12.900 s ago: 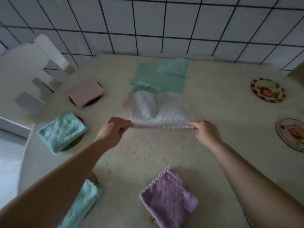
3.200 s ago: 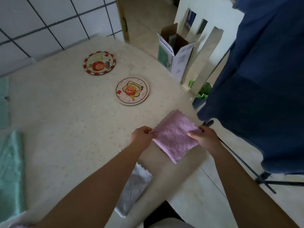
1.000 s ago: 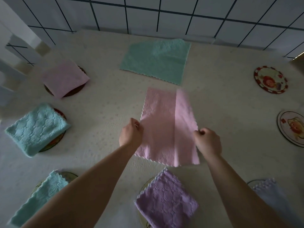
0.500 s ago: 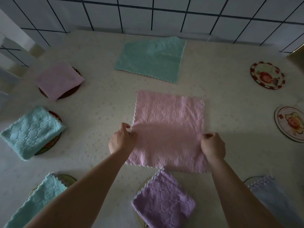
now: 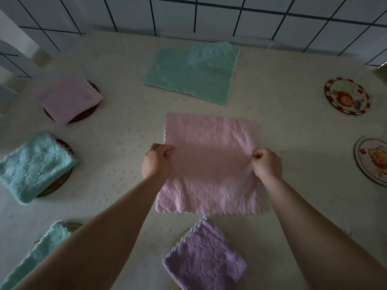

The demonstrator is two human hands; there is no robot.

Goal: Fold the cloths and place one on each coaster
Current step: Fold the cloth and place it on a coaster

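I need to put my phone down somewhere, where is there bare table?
Bare patches: between the pink cloth and the two uncovered coasters on the right, and between it and the folded cloths on the left. The near edge is crowded.

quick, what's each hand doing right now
Left hand: closed, pinching the left edge of the pink cloth.
Right hand: closed, pinching the right edge of the same cloth.

I logged a pink cloth [image 5: 209,162] spread flat mid-table, a green cloth [image 5: 192,70] unfolded beyond it, a folded purple cloth [image 5: 204,261] on a near coaster [image 5: 178,240], and two bare coasters [image 5: 346,96] at right.
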